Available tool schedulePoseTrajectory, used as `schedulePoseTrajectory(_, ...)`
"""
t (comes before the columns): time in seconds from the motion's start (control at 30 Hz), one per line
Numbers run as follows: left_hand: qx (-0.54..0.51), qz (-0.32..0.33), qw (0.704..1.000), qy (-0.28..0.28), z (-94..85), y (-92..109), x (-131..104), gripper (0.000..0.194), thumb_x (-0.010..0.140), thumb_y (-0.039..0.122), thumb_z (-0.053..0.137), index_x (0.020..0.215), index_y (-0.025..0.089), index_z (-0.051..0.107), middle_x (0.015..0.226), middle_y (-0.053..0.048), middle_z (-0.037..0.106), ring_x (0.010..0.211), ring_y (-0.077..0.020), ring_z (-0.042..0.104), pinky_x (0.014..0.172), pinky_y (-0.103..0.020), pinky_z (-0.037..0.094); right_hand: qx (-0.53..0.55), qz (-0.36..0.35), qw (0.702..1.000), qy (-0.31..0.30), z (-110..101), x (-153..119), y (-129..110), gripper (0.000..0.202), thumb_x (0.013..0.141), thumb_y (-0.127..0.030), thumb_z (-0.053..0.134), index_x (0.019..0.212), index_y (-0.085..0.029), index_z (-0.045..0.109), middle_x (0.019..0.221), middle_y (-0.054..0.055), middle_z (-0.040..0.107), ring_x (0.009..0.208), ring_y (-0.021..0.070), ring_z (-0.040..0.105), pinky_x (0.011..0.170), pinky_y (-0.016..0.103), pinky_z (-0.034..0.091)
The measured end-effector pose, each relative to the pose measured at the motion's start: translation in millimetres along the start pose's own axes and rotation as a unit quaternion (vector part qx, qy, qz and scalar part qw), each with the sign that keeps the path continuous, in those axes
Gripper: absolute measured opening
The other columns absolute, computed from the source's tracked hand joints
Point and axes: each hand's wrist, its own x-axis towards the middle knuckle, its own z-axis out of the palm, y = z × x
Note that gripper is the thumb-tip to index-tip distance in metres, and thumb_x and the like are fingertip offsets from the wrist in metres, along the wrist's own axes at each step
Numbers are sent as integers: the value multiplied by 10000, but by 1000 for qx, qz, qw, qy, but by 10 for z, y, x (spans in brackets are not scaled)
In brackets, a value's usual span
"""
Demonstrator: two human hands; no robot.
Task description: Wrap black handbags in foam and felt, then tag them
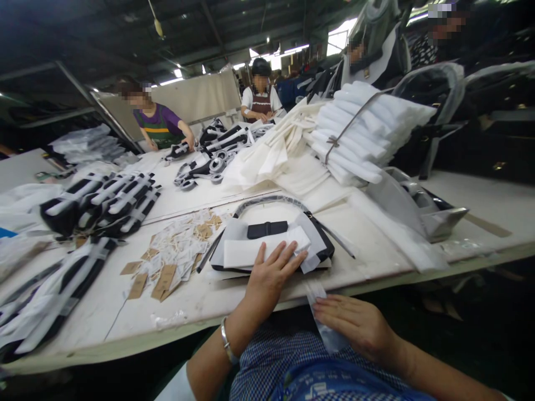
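A black handbag (327, 252) lies on the table in front of me, its wrapped handle (267, 200) arching away from me. Grey-white tissue (311, 236) covers part of it. Across its front sits a folded white foam sheet (240, 253). My left hand (273, 273) rests flat on this sheet, fingers spread, pressing it against the bag. At the table edge my right hand (355, 320) has its fingers together over a translucent plastic strip (328, 334), which hangs down towards my lap. My right thumb is hidden.
Loose paper tags (167, 273) with strings lie left of the bag. Wrapped black handbags (104, 203) are bunched farther left. White foam sheets (288, 145) and a tied bundle of white rolls (351, 131) pile up behind. Two people (161, 122) (261, 97) work across the table.
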Motion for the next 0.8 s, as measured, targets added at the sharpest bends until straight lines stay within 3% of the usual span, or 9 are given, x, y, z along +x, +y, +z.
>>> schedulePoseTrajectory(0.17, -9, -3, 1000, 2, 2, 21, 4, 613, 973, 106, 375, 1509, 375, 249, 1575, 48, 324, 1431, -203, 353, 1184, -557, 259, -27, -21, 999, 7, -262, 301, 84, 313, 965, -105, 432, 1174, -126, 664, 1095, 104, 745, 1100, 170, 669, 1054, 376, 498)
schedulePoseTrajectory(0.37, -44, 11, 999, 9, 19, -52, -22, 613, 964, 92, 380, 1513, 337, 260, 1574, 44, 328, 1442, -190, 329, 1216, -531, 186, -60, -33, 997, 19, -419, 613, 330, 289, 961, -104, 453, 1149, -158, 666, 1237, 108, 686, 1266, 216, 558, 1137, 476, 390)
schedulePoseTrajectory(0.57, -80, 34, 996, -1, -5, -148, -7, 607, 952, 121, 434, 1503, 327, 282, 1545, 35, 393, 1445, -169, 324, 1221, -512, 175, -6, -16, 1000, 6, -376, 564, 362, 345, 955, -78, 412, 1222, -145, 619, 1138, 106, 728, 1173, 176, 628, 1089, 412, 465)
schedulePoseTrajectory(0.8, -81, 40, 996, 13, 25, -159, 1, 627, 961, 127, 421, 1521, 333, 228, 1542, 27, 396, 1437, -165, 341, 1224, -503, 153, -45, 33, 998, 11, -362, 559, 268, 351, 869, 1, 410, 1054, -148, 668, 1399, 165, 557, 1329, 250, 492, 1108, 474, 436)
